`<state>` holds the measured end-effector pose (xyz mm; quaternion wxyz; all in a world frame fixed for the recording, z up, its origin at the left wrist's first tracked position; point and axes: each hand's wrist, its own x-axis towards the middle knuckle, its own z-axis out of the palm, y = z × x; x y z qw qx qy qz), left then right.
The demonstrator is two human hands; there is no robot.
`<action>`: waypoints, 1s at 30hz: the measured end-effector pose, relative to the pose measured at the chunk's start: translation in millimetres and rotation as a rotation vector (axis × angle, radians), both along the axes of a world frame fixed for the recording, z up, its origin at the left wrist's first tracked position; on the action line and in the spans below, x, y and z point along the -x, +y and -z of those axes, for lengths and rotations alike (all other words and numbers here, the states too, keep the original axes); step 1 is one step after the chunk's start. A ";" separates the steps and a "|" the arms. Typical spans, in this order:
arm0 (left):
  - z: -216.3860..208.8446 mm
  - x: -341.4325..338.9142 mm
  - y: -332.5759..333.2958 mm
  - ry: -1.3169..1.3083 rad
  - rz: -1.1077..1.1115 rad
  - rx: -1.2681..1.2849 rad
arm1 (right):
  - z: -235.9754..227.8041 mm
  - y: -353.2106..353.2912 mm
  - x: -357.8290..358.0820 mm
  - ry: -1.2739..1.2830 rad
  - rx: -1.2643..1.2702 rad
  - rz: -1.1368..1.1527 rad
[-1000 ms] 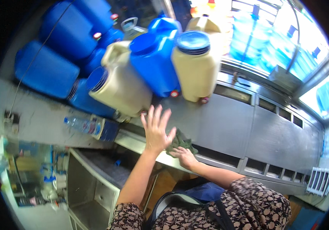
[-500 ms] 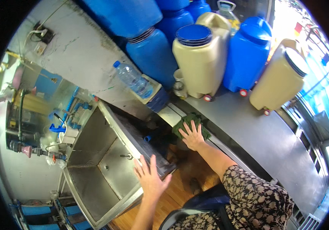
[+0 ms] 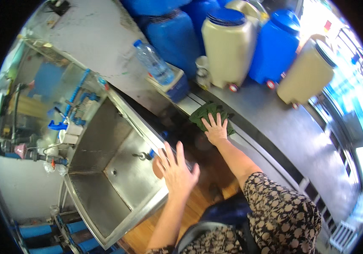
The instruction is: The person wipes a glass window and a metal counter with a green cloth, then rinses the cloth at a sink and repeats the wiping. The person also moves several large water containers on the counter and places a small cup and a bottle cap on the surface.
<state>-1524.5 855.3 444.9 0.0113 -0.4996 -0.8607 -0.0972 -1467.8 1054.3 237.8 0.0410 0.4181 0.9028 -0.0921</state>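
Observation:
My right hand (image 3: 216, 131) lies flat with its fingers spread on a dark green cloth (image 3: 199, 116). The cloth is bunched on the pale metal front edge (image 3: 253, 151) of a steel counter. My left hand (image 3: 177, 169) hovers, fingers apart and holding nothing, by the right rim of a steel sink (image 3: 118, 186). Whether it touches the rim I cannot tell. Beneath its fingers shows a brownish round shape too unclear to name.
On the steel counter (image 3: 283, 127) stand a cream jug (image 3: 228, 53), a blue jug (image 3: 274, 48) and another cream jug (image 3: 306, 78). A clear plastic bottle (image 3: 154, 63) rests on a small blue-and-white box (image 3: 175, 86). Blue pipes (image 3: 77, 95) run beside the sink. Wooden flooring (image 3: 194, 203) lies below.
The view has shifted, so the counter and jugs appear higher. My left hand has moved up and slightly right in the picture. The right hand stays spread on the cloth.

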 end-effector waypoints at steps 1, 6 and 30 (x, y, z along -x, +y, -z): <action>0.6 -1.1 -0.2 0.017 0.003 0.013 | -0.5 -19.8 -42.1 0.062 -0.042 0.044; 1.5 -2.6 -3.2 0.037 0.045 0.074 | -2.8 -121.3 -259.2 0.057 -0.084 0.249; 5.2 58.2 -53.1 -0.952 -0.337 -0.735 | 84.8 95.4 -378.6 0.053 0.142 1.412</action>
